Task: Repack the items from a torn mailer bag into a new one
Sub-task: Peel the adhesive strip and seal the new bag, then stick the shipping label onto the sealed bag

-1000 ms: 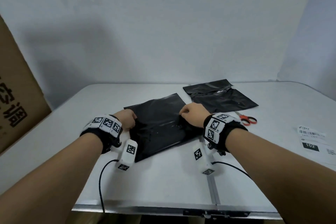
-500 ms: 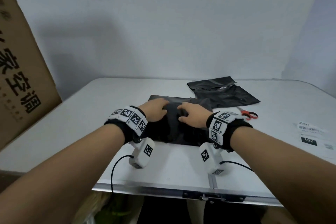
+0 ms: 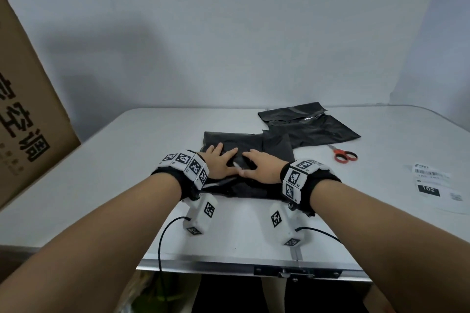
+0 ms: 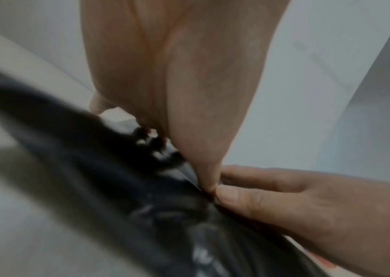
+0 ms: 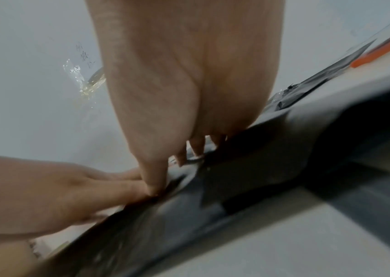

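Note:
A black mailer bag (image 3: 274, 145) lies flat in the middle of the table, its edges square to the table front. My left hand (image 3: 220, 161) and right hand (image 3: 256, 165) lie side by side on top of it, fingers straight and spread, pressing it down, thumbs nearly touching. In the left wrist view my left palm (image 4: 177, 84) comes down onto the black plastic (image 4: 129, 196) and meets the right thumb (image 4: 231, 195). In the right wrist view my right fingers (image 5: 156, 180) press the bag (image 5: 248, 178) beside the left hand (image 5: 58, 187). A second, wrinkled black bag (image 3: 307, 124) with clear tape lies behind to the right.
Red-handled scissors (image 3: 344, 155) lie right of the bags. A white shipping label (image 3: 432, 180) sits near the table's right side. A large cardboard box (image 3: 23, 119) leans at the left. The table's front edge (image 3: 254, 265) is close below my wrists.
The bag lay diagonal with my curled fingers holding its sides; it has turned square to the table edge. Both hands have moved together onto its top and flattened out.

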